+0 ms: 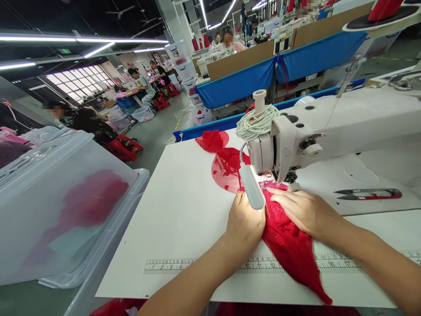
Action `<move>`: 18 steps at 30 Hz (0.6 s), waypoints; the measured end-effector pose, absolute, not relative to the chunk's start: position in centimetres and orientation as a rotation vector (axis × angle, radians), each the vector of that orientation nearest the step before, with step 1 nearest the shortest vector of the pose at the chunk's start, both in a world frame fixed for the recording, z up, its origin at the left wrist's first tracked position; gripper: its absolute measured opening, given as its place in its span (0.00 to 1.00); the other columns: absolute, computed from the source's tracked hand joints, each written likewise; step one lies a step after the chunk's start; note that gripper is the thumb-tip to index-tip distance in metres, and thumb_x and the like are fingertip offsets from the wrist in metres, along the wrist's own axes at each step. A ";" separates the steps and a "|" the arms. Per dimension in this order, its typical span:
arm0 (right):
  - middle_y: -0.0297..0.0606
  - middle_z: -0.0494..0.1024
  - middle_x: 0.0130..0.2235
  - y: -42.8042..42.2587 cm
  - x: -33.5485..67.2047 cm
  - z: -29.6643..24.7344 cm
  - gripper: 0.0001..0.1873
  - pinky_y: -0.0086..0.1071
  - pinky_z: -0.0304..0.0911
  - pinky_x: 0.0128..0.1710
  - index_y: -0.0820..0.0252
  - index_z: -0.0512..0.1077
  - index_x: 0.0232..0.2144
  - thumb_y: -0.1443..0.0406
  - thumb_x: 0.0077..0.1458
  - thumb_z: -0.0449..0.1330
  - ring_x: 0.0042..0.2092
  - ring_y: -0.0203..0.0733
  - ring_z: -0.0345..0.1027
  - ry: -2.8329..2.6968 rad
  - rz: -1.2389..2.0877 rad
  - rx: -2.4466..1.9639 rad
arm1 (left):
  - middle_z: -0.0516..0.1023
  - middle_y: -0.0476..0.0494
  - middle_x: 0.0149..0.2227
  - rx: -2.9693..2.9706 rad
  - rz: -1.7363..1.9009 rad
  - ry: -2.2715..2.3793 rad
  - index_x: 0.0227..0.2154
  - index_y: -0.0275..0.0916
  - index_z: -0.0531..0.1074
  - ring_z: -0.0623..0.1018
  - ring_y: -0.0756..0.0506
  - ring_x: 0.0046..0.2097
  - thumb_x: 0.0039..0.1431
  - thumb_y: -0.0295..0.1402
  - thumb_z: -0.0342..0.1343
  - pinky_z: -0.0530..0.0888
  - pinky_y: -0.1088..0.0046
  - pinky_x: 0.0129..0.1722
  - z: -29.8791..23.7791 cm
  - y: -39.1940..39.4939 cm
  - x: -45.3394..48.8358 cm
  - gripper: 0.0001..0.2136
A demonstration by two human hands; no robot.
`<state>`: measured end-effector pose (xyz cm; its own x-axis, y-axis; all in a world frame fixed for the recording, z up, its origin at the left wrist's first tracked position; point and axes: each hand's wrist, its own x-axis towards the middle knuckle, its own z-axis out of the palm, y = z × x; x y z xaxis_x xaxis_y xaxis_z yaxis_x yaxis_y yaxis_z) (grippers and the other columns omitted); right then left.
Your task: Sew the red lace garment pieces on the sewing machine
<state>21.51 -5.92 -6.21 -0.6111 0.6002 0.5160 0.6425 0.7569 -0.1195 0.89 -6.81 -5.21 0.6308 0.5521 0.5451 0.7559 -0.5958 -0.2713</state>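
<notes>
A red lace garment piece (289, 241) lies on the white sewing table (184, 210) and runs under the head of a white sewing machine (329, 127). My left hand (245, 219) presses flat on its left edge, just in front of the machine's small lamp (251, 186). My right hand (304, 208) lies flat on the fabric right of the needle area, fingers pointing at the presser foot. More red lace (225, 164) trails out behind the machine. Whether either hand pinches the fabric I cannot tell; both rest on it.
Red-handled thread snips (368, 194) lie on the machine bed at right. A printed ruler (263, 264) runs along the table's near edge. Clear plastic bins (66, 206) with red fabric stand at left. Other workers sit at stations beyond the aisle.
</notes>
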 end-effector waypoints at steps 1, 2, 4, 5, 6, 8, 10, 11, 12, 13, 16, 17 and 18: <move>0.48 0.83 0.47 -5.9 21.5 -6.1 0.19 0.37 0.72 0.31 0.63 0.77 0.44 0.75 0.63 0.47 0.36 0.45 0.76 -2.411 -0.109 -0.921 | 0.76 0.46 0.30 -2.373 -0.594 -1.030 0.32 0.38 0.73 0.74 0.45 0.31 0.60 0.11 0.46 0.71 0.65 0.29 -5.2 -6.8 0.9 0.16; 0.48 0.83 0.47 -5.9 21.5 -6.0 0.19 0.36 0.72 0.32 0.64 0.77 0.44 0.75 0.63 0.47 0.37 0.45 0.76 -2.405 -0.114 -0.909 | 0.75 0.46 0.29 -2.376 -0.626 -1.034 0.30 0.38 0.72 0.73 0.45 0.30 0.60 0.12 0.47 0.71 0.66 0.29 -5.1 -6.8 1.0 0.16; 0.48 0.83 0.48 -5.9 21.4 -5.9 0.19 0.35 0.73 0.34 0.65 0.77 0.44 0.75 0.63 0.47 0.38 0.45 0.77 -2.391 -0.126 -0.897 | 0.74 0.46 0.27 -2.376 -0.685 -1.026 0.27 0.39 0.71 0.72 0.45 0.30 0.60 0.12 0.48 0.70 0.66 0.28 -4.9 -6.7 1.0 0.16; 0.48 0.83 0.48 -5.9 21.4 -5.8 0.19 0.35 0.74 0.35 0.65 0.76 0.44 0.75 0.63 0.46 0.38 0.44 0.77 -2.383 -0.133 -0.895 | 0.73 0.46 0.27 -2.376 -0.697 -1.019 0.25 0.39 0.70 0.72 0.45 0.30 0.60 0.12 0.49 0.70 0.66 0.28 -4.9 -6.7 1.0 0.16; 0.47 0.83 0.47 -5.9 21.4 -5.8 0.19 0.35 0.74 0.35 0.65 0.76 0.44 0.75 0.63 0.46 0.38 0.44 0.76 -2.378 -0.140 -0.895 | 0.73 0.46 0.27 -2.379 -0.697 -1.011 0.25 0.39 0.70 0.72 0.45 0.30 0.60 0.12 0.49 0.71 0.66 0.29 -4.8 -6.7 1.0 0.16; 0.46 0.83 0.47 -5.9 21.4 -5.8 0.19 0.34 0.74 0.34 0.64 0.76 0.44 0.75 0.63 0.46 0.36 0.43 0.76 -2.375 -0.147 -0.902 | 0.74 0.45 0.27 -2.390 -0.685 -1.000 0.25 0.38 0.70 0.72 0.45 0.31 0.59 0.12 0.50 0.71 0.66 0.29 -4.8 -6.7 0.9 0.16; 0.45 0.83 0.47 -5.8 21.4 -6.0 0.20 0.35 0.74 0.33 0.63 0.76 0.44 0.75 0.63 0.46 0.35 0.43 0.76 -2.380 -0.143 -0.916 | 0.74 0.44 0.28 -2.388 -0.695 -1.002 0.25 0.38 0.70 0.72 0.45 0.30 0.58 0.11 0.50 0.71 0.66 0.29 -4.8 -6.7 0.9 0.15; 0.45 0.83 0.47 -5.8 21.4 -6.0 0.20 0.35 0.74 0.33 0.63 0.76 0.45 0.75 0.63 0.46 0.35 0.43 0.76 -2.381 -0.139 -0.921 | 0.75 0.44 0.28 -2.385 -0.705 -1.005 0.25 0.38 0.70 0.72 0.45 0.30 0.58 0.12 0.50 0.71 0.66 0.29 -4.8 -6.7 0.8 0.15; 0.45 0.83 0.47 -5.8 21.4 -6.1 0.20 0.35 0.74 0.33 0.63 0.76 0.45 0.75 0.63 0.46 0.35 0.43 0.76 -2.381 -0.133 -0.923 | 0.75 0.44 0.28 -2.382 -0.713 -1.005 0.25 0.38 0.70 0.72 0.45 0.30 0.58 0.12 0.50 0.71 0.66 0.29 -4.8 -6.7 0.8 0.15; 0.44 0.83 0.48 -5.8 21.4 -6.1 0.20 0.36 0.74 0.33 0.63 0.76 0.46 0.75 0.63 0.46 0.35 0.43 0.76 -2.381 -0.125 -0.922 | 0.75 0.44 0.28 -2.385 -0.711 -1.007 0.24 0.38 0.69 0.72 0.45 0.31 0.59 0.12 0.51 0.71 0.66 0.29 -4.8 -6.7 0.8 0.15; 0.45 0.83 0.48 -5.8 21.4 -6.1 0.19 0.36 0.75 0.34 0.63 0.77 0.45 0.73 0.65 0.47 0.35 0.43 0.75 -2.381 -0.101 -0.913 | 0.73 0.46 0.28 -2.408 -0.681 -1.025 0.24 0.39 0.68 0.72 0.45 0.31 0.60 0.13 0.51 0.71 0.67 0.30 -4.6 -6.6 0.8 0.15; 0.45 0.83 0.48 -5.8 21.5 -6.0 0.18 0.37 0.75 0.34 0.63 0.77 0.45 0.73 0.65 0.47 0.36 0.43 0.75 -2.386 -0.099 -0.908 | 0.73 0.46 0.27 -2.418 -0.672 -1.036 0.24 0.39 0.68 0.72 0.45 0.31 0.60 0.14 0.51 0.71 0.67 0.30 -4.6 -6.6 0.8 0.15; 0.46 0.83 0.49 -5.8 21.5 -6.0 0.17 0.37 0.75 0.35 0.63 0.77 0.45 0.72 0.65 0.48 0.37 0.44 0.76 -2.392 -0.098 -0.904 | 0.72 0.46 0.28 -2.435 -0.660 -1.054 0.23 0.39 0.67 0.71 0.45 0.31 0.60 0.14 0.50 0.70 0.67 0.30 -4.5 -6.6 0.8 0.15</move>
